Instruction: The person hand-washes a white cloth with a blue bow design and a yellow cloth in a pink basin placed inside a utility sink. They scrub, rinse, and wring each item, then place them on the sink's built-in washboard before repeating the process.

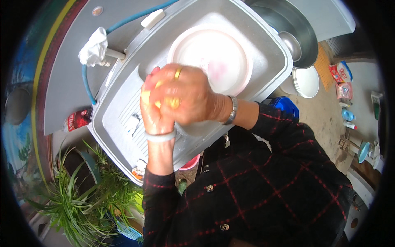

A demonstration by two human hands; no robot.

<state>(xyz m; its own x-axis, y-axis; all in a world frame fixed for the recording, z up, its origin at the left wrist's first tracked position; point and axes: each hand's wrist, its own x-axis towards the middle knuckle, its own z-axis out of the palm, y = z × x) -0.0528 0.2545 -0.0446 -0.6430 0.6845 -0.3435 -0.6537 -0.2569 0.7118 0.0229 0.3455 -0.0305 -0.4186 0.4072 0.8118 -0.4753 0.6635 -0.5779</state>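
Pressed together above the metal sink (271,58), my two hands squeeze a soft yellow thing (173,102), perhaps a cloth or sponge; most of it is hidden by fingers. My left hand (158,119), with a pale bangle at the wrist, lies wet beneath it. Over the top is my right hand (194,95), blurred, with a gold ring and a metal band. Just beyond them, a pale pink basin (243,78) stands in the sink bowl, holding what looks like water; glare washes out much of its inside.
A tap (115,54) wrapped in white material and a blue hose (135,15) border the sink. Crumpled white scraps (132,123) lie on the ribbed drainboard (123,108). A large metal pot (305,24) stands far right, a cola bottle (78,120) left, potted plants (71,203) lower left.
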